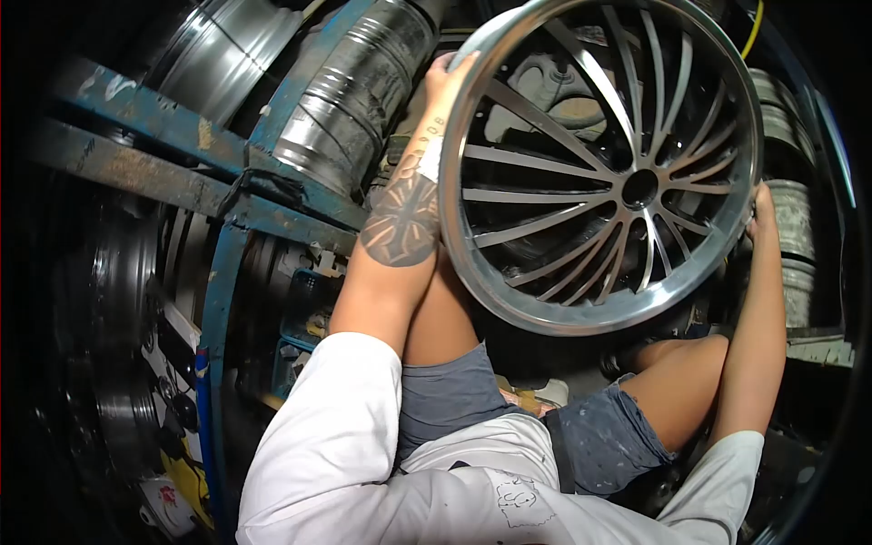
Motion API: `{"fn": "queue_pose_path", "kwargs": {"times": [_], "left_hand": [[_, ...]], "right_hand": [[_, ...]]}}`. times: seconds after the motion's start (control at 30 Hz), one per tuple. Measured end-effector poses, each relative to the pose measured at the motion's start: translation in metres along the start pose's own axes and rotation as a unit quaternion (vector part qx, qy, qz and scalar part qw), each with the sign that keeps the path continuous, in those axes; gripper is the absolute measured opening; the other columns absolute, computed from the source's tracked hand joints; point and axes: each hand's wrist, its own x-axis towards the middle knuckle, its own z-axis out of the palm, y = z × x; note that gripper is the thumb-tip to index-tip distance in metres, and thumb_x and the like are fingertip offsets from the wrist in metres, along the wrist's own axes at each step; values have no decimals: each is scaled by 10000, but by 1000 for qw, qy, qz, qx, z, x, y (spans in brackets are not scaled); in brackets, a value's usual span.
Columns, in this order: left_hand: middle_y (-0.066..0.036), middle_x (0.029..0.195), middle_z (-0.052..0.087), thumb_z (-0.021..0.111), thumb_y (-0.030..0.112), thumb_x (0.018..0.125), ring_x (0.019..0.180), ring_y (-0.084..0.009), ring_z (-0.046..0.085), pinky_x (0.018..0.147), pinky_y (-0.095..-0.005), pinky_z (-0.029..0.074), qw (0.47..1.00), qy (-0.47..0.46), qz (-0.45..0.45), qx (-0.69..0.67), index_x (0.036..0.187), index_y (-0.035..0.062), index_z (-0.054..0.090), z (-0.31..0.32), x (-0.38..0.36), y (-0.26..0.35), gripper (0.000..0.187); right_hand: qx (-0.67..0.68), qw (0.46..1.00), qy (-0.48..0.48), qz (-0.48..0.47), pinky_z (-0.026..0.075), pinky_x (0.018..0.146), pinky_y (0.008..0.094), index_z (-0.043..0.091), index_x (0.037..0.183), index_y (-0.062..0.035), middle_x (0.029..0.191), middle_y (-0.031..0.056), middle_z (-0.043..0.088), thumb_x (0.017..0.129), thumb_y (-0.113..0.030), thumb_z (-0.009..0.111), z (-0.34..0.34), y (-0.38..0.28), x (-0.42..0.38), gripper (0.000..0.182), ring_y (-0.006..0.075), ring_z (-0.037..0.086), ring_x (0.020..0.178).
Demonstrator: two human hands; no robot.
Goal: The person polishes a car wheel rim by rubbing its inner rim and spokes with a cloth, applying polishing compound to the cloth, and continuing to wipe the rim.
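Note:
A large alloy wheel rim with many thin, bright spokes and dark gaps fills the upper middle of the head view, tilted and facing me. No tyre is on it. My left hand grips its outer edge at the upper left, with part of the fingers behind the metal. On the opposite side, my right hand is closed around the right edge, its fingers mostly hidden. The rim is held up in front of my knees, and its lower lip shows a shiny, slightly uneven finish.
A blue metal rack stands on the left, with a silver wheel barrel lying on it. More rims are stacked at the right. A blue plastic basket sits beside my left leg. A yellow hose hangs at the top right.

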Motion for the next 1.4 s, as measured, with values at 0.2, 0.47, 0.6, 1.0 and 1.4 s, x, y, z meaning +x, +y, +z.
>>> {"fn": "queue_pose_path", "kwargs": {"times": [0.2, 0.47, 0.6, 1.0, 1.4], "left_hand": [[-210, 1083, 747, 839, 514, 741, 974, -267, 729, 872, -362, 557, 999, -30, 17, 40, 1213, -66, 669, -7, -13, 25, 767], [-235, 1105, 747, 812, 535, 761, 1031, -338, 734, 926, -396, 556, 992, -6, -16, 124, 1246, -18, 670, -6, -32, 65, 749], [-225, 1107, 747, 780, 558, 805, 1045, -312, 729, 927, -390, 546, 986, 9, -13, 165, 1256, -23, 662, -3, -35, 66, 745], [-256, 1148, 724, 774, 532, 787, 1091, -373, 704, 959, -425, 538, 988, 41, -9, 152, 1227, -11, 659, 7, -46, 85, 708], [-244, 1170, 719, 748, 536, 808, 1129, -386, 682, 999, -452, 512, 982, 50, 3, 180, 1258, 1, 650, 11, -55, 98, 705]], "right_hand": [[31, 999, -6, 9, 606, 692, 372, 674, 987, -81, 866, 69, 702, 1018, -355, 478, -2, -4, -9, 338, 225, 688, 760], [18, 1000, 8, 15, 605, 718, 371, 669, 999, -64, 887, 72, 705, 1020, -323, 478, -19, -1, 7, 323, 220, 688, 780], [12, 1000, 19, -2, 606, 732, 385, 673, 1019, -48, 904, 82, 712, 1009, -299, 502, 2, -7, -17, 304, 236, 690, 787], [-32, 999, 24, -31, 609, 748, 427, 673, 1047, -44, 943, 110, 712, 974, -254, 529, -41, 4, 10, 265, 277, 693, 818], [-27, 998, 54, -26, 603, 770, 450, 678, 1035, -50, 936, 101, 709, 974, -249, 516, -57, 8, 6, 264, 281, 692, 846]]}}
